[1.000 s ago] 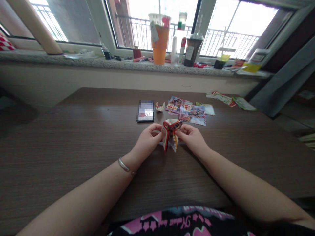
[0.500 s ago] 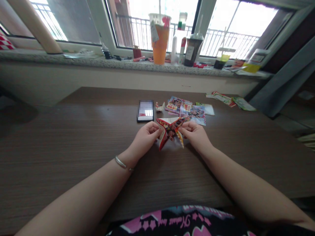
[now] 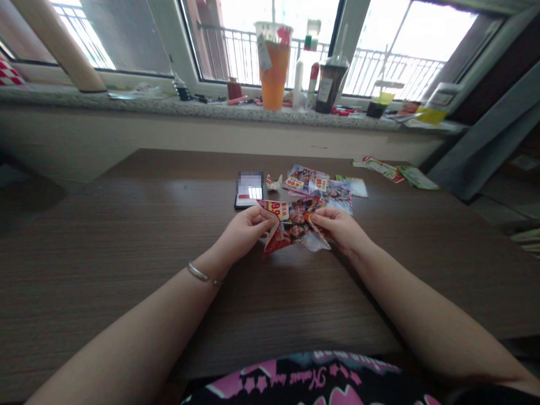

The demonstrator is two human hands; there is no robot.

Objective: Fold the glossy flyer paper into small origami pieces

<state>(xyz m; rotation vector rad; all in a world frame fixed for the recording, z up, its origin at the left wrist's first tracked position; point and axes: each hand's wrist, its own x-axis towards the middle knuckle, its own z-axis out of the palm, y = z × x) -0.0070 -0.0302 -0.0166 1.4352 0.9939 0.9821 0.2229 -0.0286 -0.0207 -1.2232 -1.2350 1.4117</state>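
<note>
A folded piece of printed, mostly red paper hangs just above the dark wooden table, spread out between my two hands. My left hand, with a thin bangle at the wrist, pinches its left edge with closed fingers. My right hand pinches the right edge the same way. The paper's points stick out to the lower left and lower right.
A phone lies just beyond my hands, with a small crumpled scrap and several printed flyers to its right. More flyers lie at the far right. The window sill holds an orange cup, bottles and a dark drink.
My hands have drawn apart and moved slightly away from me. The paper, bunched upright a second ago, has opened out wider and flatter between them.
</note>
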